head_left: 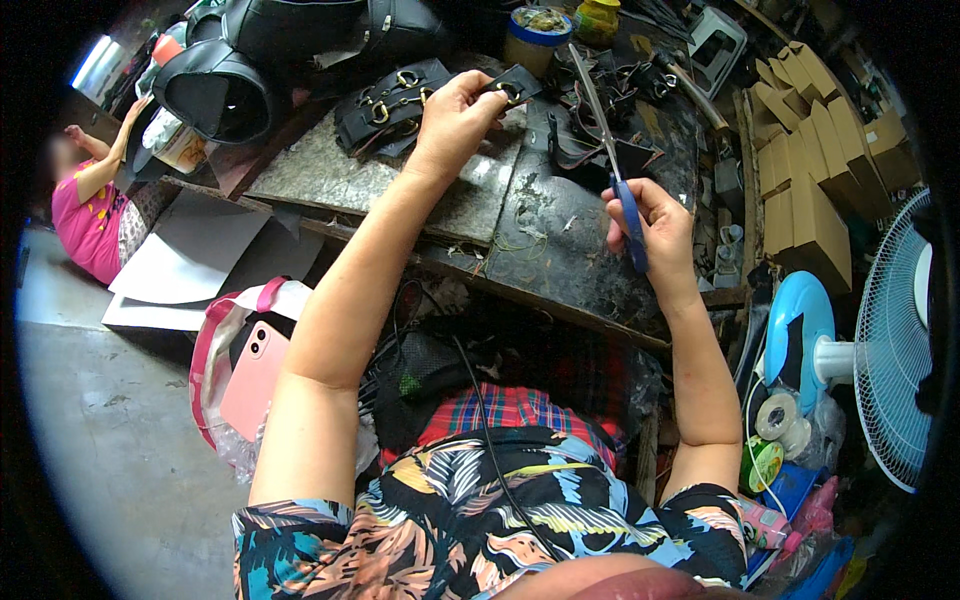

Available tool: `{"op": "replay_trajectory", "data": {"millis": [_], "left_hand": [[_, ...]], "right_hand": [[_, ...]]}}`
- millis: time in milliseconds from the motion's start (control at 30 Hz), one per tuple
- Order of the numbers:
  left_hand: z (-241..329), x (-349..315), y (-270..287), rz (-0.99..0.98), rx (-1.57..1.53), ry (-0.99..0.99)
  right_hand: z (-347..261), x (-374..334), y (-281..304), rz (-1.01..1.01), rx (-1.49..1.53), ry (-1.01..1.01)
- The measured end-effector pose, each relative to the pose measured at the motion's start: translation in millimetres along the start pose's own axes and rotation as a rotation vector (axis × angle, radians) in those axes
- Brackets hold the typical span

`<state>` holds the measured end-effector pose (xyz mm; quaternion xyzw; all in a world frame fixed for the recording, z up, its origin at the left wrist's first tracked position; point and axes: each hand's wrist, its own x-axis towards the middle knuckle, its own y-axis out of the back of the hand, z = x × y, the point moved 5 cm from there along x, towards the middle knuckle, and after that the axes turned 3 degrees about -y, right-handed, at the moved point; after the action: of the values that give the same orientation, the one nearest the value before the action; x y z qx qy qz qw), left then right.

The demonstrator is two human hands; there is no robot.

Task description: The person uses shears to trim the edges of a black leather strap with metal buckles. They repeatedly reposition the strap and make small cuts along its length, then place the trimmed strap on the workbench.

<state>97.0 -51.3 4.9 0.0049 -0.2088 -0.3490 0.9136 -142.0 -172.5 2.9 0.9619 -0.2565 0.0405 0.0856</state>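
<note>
Right fingers [652, 200] clasp scissors [608, 146] (long axis forward, tips leftward); left fingers [489, 102] pinch black strap [522, 84].

The left arm [372, 270] reaches far forward, slanting to the right, with the left hand [455, 125] pinched at thumb and fingertips. The right arm [697, 365] is bent, forearm raised, and the right hand [660, 228] is curled in a grip.
</note>
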Motion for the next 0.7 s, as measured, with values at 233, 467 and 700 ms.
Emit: {"op": "replay_trajectory", "data": {"millis": [233,467,700], "left_hand": [[26.8,-7.4,2.3,0.202,0.340,-0.387],[35.2,-12.1,-1.0,0.234,0.386,-0.486],[40.1,-12.9,-5.5,0.245,0.443,-0.626]], "right_hand": [[-8.2,-23.3,-33.7,-0.384,0.366,-0.338],[-1.5,-4.7,-45.8,-0.471,0.585,-0.488],[6.4,15.3,-48.8,-0.234,0.727,-0.378]]}}
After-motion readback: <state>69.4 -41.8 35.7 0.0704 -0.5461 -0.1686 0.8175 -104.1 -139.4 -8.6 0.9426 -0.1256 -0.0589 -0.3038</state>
